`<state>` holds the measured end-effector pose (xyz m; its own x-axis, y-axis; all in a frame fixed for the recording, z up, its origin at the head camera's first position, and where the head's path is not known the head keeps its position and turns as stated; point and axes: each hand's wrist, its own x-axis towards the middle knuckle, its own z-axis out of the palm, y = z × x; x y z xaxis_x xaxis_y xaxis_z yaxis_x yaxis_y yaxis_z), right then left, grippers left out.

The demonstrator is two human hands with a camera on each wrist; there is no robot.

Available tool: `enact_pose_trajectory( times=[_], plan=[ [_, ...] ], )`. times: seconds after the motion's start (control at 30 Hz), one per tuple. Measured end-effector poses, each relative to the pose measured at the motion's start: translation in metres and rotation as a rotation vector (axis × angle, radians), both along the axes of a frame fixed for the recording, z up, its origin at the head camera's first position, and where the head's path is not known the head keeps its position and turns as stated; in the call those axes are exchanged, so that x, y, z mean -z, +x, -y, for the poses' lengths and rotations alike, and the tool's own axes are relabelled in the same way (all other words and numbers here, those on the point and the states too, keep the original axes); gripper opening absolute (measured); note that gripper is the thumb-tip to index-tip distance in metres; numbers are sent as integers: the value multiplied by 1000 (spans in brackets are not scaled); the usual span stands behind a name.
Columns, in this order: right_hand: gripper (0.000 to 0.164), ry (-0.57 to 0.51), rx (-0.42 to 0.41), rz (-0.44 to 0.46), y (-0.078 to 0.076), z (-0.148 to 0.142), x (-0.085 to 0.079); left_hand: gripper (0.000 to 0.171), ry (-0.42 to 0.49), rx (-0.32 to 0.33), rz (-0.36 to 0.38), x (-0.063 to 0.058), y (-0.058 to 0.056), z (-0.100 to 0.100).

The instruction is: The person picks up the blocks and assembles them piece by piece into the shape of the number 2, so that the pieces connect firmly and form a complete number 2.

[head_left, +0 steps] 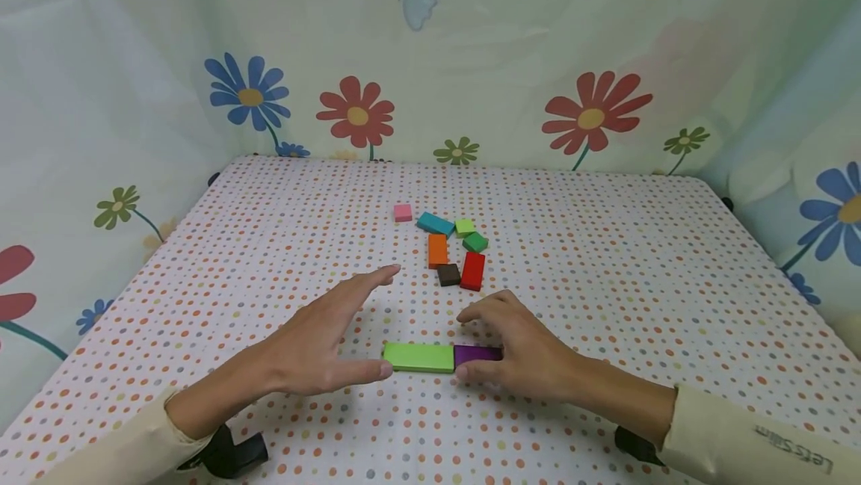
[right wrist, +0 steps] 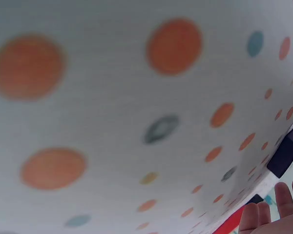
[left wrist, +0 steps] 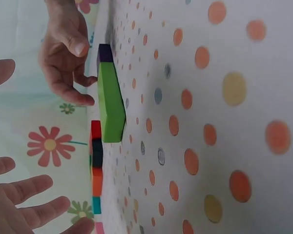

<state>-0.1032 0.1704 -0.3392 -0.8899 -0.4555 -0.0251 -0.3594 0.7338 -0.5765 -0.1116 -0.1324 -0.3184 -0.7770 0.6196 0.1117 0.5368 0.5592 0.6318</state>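
A long light green block and a purple block lie end to end in a row on the dotted tabletop, near its front. My left hand hovers left of the row, fingers spread and thumb tip close by the green block's left end. Over the purple end hangs my right hand, fingers loosely bent and holding nothing; it hides the far right of that block in the head view. In the left wrist view, the right hand shows apart from the row.
Beyond the hands lies a loose group: a red block, dark brown block, orange block, green block, small light green block, blue block and pink block. A flowered curtain surrounds the table.
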Motion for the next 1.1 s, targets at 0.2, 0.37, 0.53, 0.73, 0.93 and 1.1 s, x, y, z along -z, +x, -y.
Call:
enact_pose_trajectory(
  times=[0.2,0.37,0.53,0.73,0.93,1.1],
  plan=[
    [49,6,18,-15,-1,-4,0,97,-9,10,76,4,-12,-2],
    [40,7,7,-21,-7,-3,2,96,-38,-10,88,8,-19,-5],
    [42,11,0,-44,-19,-1,1,95,-36,-15,114,11,-27,-16],
    [48,17,11,-94,-37,0,-1,94,-21,1,132,11,-33,-25],
    [50,51,73,-123,-54,-6,-2,95,-39,4,137,11,-35,-28],
    [53,80,110,-130,-70,-12,-3,94,-26,4,138,12,-36,-27]
  ],
)
